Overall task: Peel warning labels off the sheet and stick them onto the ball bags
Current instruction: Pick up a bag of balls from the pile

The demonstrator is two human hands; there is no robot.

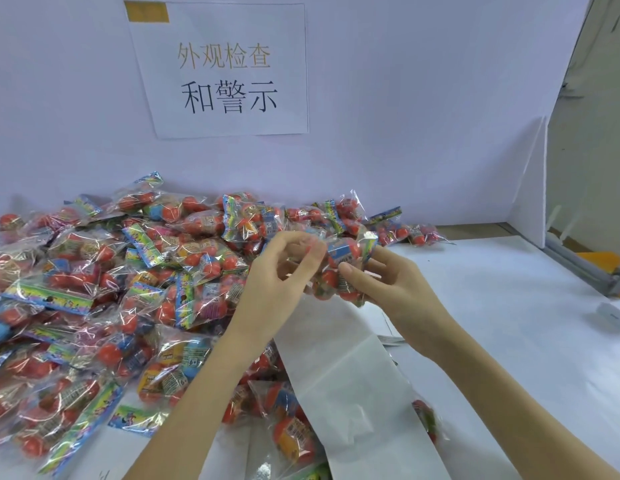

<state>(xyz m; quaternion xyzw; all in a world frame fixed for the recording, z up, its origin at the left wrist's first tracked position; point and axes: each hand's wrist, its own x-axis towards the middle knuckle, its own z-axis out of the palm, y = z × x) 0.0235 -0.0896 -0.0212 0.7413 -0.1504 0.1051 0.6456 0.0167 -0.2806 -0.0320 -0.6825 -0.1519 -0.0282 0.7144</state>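
Note:
A clear ball bag point(343, 268) with red balls and a blue printed card is lifted above the table between both hands. My right hand point(388, 282) grips it from the right and underneath, thumb across its front. My left hand point(284, 268) has curled fingers on the bag's left top edge; whether a label is between its fingertips cannot be made out. Beneath the hands lies a long white backing sheet point(350, 382), running toward me. A big heap of ball bags point(128, 278) covers the table's left half.
A white table surface point(509, 323) stretches to the right, with a small white object point(611, 315) near its right edge. More bags point(288, 424) lie close to me beside the sheet. A paper sign point(229, 71) hangs on the back wall; a white partition point(530, 199) stands at right.

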